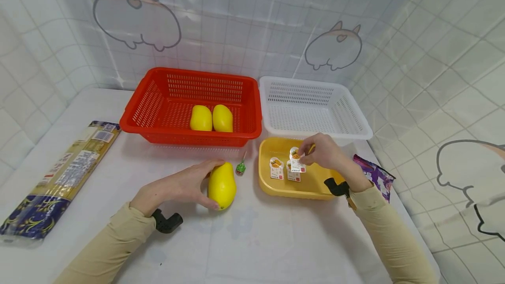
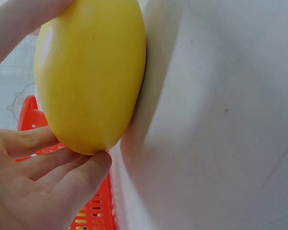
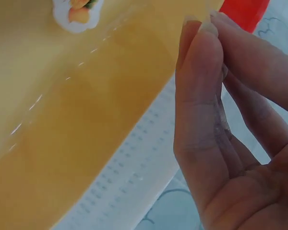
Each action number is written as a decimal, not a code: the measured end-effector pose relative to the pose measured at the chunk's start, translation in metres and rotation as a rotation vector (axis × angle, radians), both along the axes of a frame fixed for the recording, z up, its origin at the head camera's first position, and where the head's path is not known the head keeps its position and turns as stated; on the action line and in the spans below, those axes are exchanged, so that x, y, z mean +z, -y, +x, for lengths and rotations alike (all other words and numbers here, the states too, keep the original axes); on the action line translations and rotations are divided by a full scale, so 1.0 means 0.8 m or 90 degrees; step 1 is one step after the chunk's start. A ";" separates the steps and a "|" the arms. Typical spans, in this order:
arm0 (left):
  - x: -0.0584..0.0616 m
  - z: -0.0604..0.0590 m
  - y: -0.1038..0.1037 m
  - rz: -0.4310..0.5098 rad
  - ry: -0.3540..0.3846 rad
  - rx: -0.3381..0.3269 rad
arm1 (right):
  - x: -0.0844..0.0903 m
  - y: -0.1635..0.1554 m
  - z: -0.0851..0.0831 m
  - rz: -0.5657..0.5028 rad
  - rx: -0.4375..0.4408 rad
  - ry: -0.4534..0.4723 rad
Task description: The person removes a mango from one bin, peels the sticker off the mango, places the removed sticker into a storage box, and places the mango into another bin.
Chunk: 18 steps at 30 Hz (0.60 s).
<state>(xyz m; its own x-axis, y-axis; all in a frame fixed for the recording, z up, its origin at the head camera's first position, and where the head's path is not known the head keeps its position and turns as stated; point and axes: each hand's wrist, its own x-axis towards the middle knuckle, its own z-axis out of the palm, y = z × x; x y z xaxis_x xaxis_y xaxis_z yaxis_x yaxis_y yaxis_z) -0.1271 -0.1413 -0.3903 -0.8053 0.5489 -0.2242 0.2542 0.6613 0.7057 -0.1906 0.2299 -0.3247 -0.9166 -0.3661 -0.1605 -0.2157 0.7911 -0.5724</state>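
The mango lies on the bench, long axis toward 12 o'clock, left hand grasping it, while right hand pinches a small cup.

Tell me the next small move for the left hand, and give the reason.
Probably lift the yellow mango and carry it toward the red basket. The left hand already grips it on the table, two like mangoes lie in that basket, and the right hand is busy with a small cup over the yellow tray.
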 end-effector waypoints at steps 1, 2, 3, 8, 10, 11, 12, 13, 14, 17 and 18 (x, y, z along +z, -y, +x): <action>0.000 0.000 0.000 0.000 0.000 0.000 | -0.001 -0.002 -0.001 0.005 0.001 0.000; 0.000 0.000 0.000 0.000 -0.001 0.000 | -0.002 -0.003 -0.001 0.011 0.003 0.000; 0.000 0.000 0.000 0.000 -0.001 0.000 | -0.003 -0.005 -0.002 0.015 0.001 0.002; 0.001 0.000 -0.001 0.004 -0.001 -0.002 | -0.009 -0.013 -0.003 0.044 0.008 0.012; 0.001 0.000 -0.001 0.005 -0.001 -0.004 | -0.011 -0.015 -0.003 0.059 0.013 0.017; 0.001 0.000 -0.001 0.006 -0.001 -0.005 | -0.012 -0.017 -0.003 0.066 0.016 0.018; 0.000 0.000 -0.001 0.006 -0.002 -0.006 | -0.013 -0.018 -0.004 0.072 0.017 0.020; 0.000 0.000 -0.001 0.005 -0.002 -0.006 | -0.014 -0.019 -0.004 0.077 0.022 0.019; 0.000 0.000 -0.001 0.005 -0.002 -0.007 | -0.016 -0.019 -0.005 0.083 0.022 0.020; -0.001 0.000 -0.001 0.008 -0.001 -0.006 | -0.018 -0.022 -0.008 0.095 0.022 0.026; -0.001 0.000 -0.001 0.009 -0.001 -0.005 | -0.019 -0.023 -0.008 0.097 0.021 0.029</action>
